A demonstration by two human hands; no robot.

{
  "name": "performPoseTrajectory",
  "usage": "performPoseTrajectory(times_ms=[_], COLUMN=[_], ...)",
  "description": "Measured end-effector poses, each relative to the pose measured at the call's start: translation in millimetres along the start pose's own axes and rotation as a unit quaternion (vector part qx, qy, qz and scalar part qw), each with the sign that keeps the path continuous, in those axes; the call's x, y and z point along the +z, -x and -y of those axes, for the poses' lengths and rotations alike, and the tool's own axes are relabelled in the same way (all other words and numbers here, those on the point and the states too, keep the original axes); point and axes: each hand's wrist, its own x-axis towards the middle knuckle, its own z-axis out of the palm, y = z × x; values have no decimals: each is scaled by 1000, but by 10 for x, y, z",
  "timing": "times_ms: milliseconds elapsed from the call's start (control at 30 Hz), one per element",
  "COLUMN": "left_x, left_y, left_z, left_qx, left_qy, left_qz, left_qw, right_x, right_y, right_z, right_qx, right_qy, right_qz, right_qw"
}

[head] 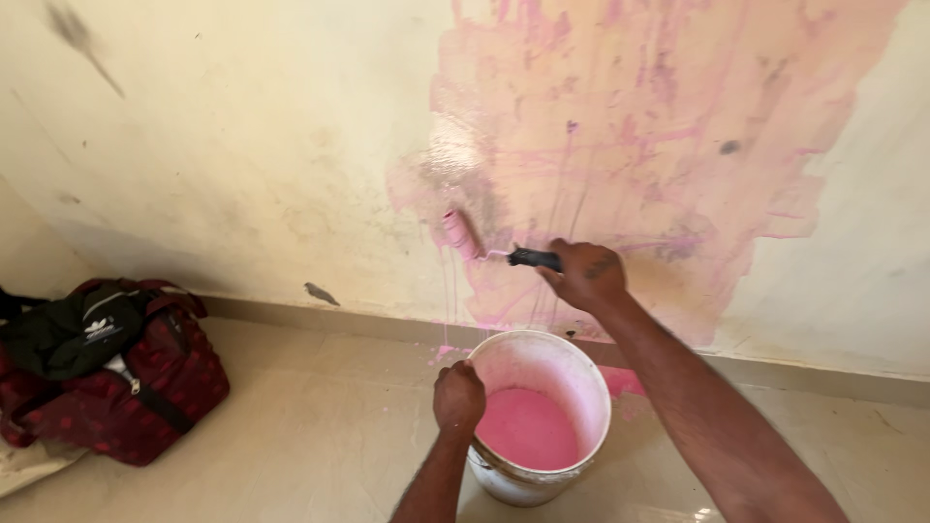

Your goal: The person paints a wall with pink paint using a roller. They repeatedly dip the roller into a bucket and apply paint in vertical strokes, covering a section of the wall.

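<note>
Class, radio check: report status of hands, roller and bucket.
Right hand gripping paint roller against wall. Left hand on bucket rim, pink paint inside. Nothing blocking; bag off left.

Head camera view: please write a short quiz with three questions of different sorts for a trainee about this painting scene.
1. True or false: the right hand presses the paint roller on the wall.
2. The left hand grips the bucket at its: A) rim B) base C) lid.
3. What lies on the floor at the left?

Key: 1. True. 2. A. 3. A red and black bag.
</note>
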Motion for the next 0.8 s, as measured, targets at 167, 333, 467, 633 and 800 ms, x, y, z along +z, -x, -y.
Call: performPoseTrajectory(times_ms=[167,333,467,633,800], left_x=[-1,-31,-40,-46,-49], left_y=[29,39,59,66,40], left_z=[-26,-76,-94,-97,-101], left_qx=[-7,-21,-29,-31,-23], left_qy=[11,6,11,12,4], left_qz=[6,28,32,38,31], left_qw=[1000,999,999,999,999], right_x=[439,905,1086,898,184], right_y=[-292,-281,-268,-453,-720], right_z=[519,808,954,950,758], right_qx=[-101,-113,-117,-110,-71], right_qy=[68,122,178,193,190], right_qz=[58,136,190,177,141], right_qw=[991,977,958,959,969])
